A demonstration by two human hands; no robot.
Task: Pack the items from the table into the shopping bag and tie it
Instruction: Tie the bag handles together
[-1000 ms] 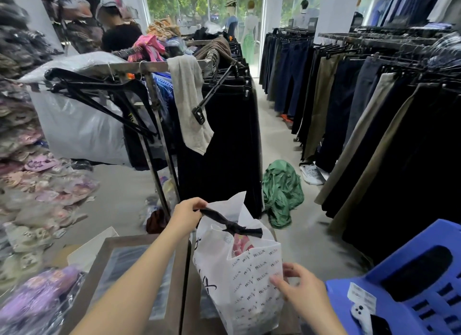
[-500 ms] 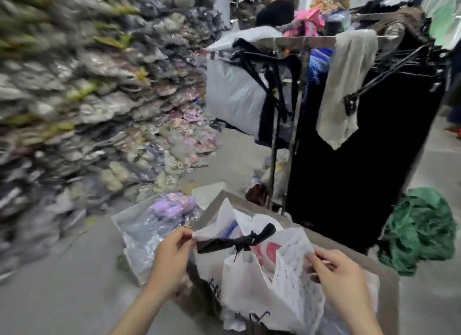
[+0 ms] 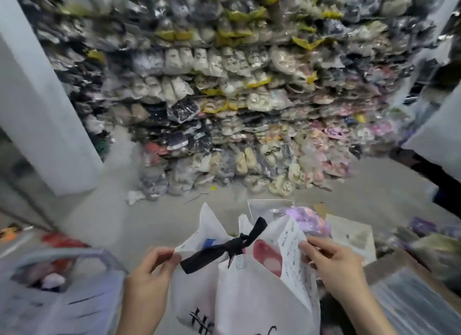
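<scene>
A white shopping bag [image 3: 249, 292] with black lettering hangs in front of me at the bottom centre. Its black ribbon handles [image 3: 224, 247] are tied in a knot across the mouth. Inside, a red and pink item [image 3: 265, 255] and a bit of blue show. My left hand [image 3: 149, 272] pinches the bag's left top edge. My right hand [image 3: 334, 267] grips the right top edge, fingers curled over the printed side panel.
A high wall of plastic-wrapped shoes and slippers [image 3: 237, 97] fills the view ahead. A white pillar [image 3: 37, 97] stands left. Another white bag [image 3: 50, 297] lies at lower left. The table [image 3: 411, 302] with packaged purple items [image 3: 306, 220] is at right.
The view has swung left, from the clothes racks to the stacked shoe packs. Both hands moved with the bag, away from the table; the right hand shifted up to the bag's top edge.
</scene>
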